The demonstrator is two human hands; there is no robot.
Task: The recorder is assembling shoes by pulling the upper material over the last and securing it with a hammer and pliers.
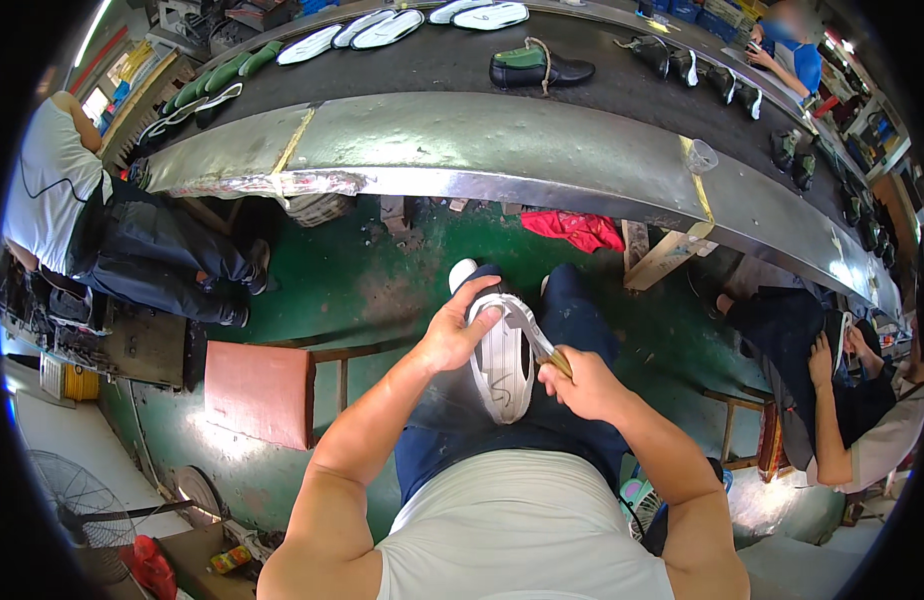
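A shoe lies over my lap with its white sole turned up and a dark scribbled mark near the lower end. My left hand is wrapped round the shoe's far left edge, its thumb pressing on the sole. In my right hand is a metal hand tool with a curved grey head and a yellowish-brown handle. The tool's head rests against the far right rim of the sole. Its exact kind cannot be made out.
A long dark conveyor belt with a metal edge runs across ahead, carrying white soles and a green-and-black shoe. A pink-topped stool stands left. Co-workers sit left and right. Red cloth lies beneath the belt.
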